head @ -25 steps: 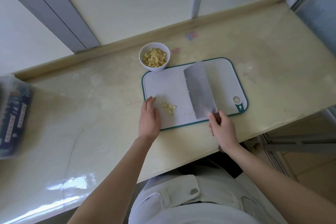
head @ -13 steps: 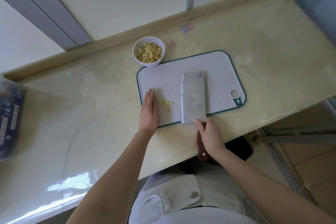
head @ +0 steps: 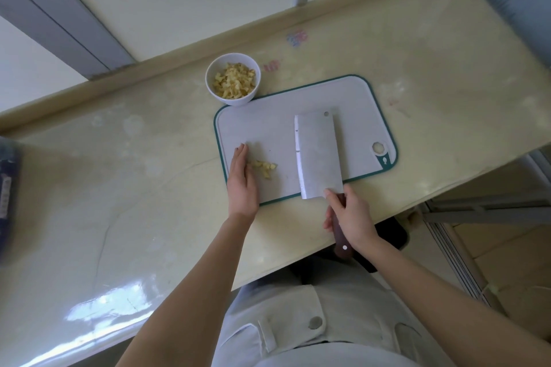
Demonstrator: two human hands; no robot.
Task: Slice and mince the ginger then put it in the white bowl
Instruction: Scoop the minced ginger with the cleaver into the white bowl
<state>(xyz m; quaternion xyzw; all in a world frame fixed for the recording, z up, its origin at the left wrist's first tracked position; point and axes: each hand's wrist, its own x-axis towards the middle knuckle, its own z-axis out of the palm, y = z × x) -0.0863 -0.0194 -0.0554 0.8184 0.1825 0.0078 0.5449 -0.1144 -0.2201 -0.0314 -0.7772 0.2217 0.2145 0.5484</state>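
Our right grip clasps the cleaver, blade flat beyond it; our left grip lies released, ginger bits just right of it, white bowl beyond.

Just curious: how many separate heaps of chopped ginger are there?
2: one heap in the white bowl, a smaller heap on the cutting board beside the left hand.

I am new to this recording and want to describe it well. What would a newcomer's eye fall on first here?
The big cleaver draws the eye first: its broad blade lies over the middle of the white cutting board, its handle gripped by the right hand. Next, the white bowl of chopped ginger at the board's far left corner, and a small ginger pile beside the flat left hand.
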